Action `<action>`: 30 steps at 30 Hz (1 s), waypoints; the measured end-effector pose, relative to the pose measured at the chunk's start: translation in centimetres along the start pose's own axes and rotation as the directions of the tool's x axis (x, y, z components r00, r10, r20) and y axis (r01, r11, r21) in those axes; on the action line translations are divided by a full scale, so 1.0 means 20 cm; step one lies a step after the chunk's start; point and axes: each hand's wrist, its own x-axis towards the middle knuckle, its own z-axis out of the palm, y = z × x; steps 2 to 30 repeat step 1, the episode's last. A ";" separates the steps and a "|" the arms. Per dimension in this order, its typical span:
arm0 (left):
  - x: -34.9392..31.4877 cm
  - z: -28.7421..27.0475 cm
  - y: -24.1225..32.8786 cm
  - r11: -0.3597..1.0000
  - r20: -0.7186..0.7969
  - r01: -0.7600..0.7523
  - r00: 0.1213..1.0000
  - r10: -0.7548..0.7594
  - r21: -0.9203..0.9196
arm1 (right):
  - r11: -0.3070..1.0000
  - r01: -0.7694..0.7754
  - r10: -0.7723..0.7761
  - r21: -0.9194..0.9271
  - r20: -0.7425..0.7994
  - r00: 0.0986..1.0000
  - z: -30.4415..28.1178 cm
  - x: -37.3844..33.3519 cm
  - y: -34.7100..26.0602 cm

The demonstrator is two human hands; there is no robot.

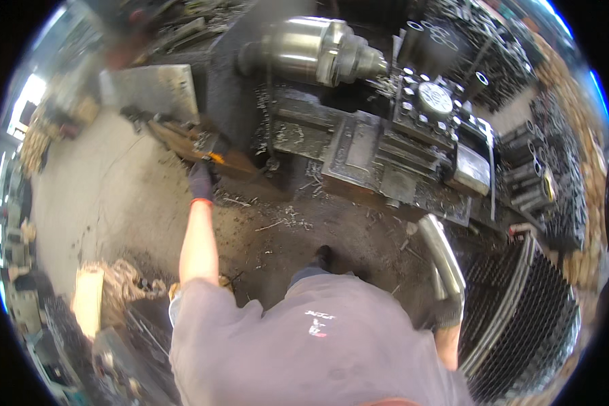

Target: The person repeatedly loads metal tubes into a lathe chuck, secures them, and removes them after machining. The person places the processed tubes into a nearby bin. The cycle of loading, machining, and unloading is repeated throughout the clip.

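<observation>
My left hand (201, 181), in a dark glove with a red cuff, reaches forward on an outstretched arm to the lathe's left end. Just past its fingers shows a small orange piece (216, 158) beside a dark metal part; whether the hand grips anything there is blurred. Low at the right, my right hand (446, 312) in a dark glove is closed around shiny metal tubes (442, 250), which slant up and away. Ahead stands the lathe, with its bright chuck (299, 49) at the top and a tool post with a round cap (435, 99) right of it.
Metal shavings (291, 218) litter the dark floor before the lathe. More tubes (529, 166) lie stacked at the right, above a black mesh crate (521, 318). A grey metal plate (152, 89) stands left of the lathe; crumpled cloth (125, 281) lies at lower left.
</observation>
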 end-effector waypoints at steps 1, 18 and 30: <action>0.06 0.00 -0.06 0.686 0.271 0.536 0.843 -0.464 -0.492 | 0.998 -0.015 0.014 -0.054 -0.023 1.000 0.01 -0.04 -0.08; 0.06 0.00 -0.06 0.686 0.271 0.536 0.843 -0.464 -0.492 | 0.998 -0.015 0.014 -0.054 -0.023 1.000 0.01 -0.04 -0.08; 0.06 0.00 -0.06 0.686 0.271 0.536 0.843 -0.464 -0.492 | 0.998 -0.015 0.014 -0.054 -0.023 1.000 0.01 -0.04 -0.08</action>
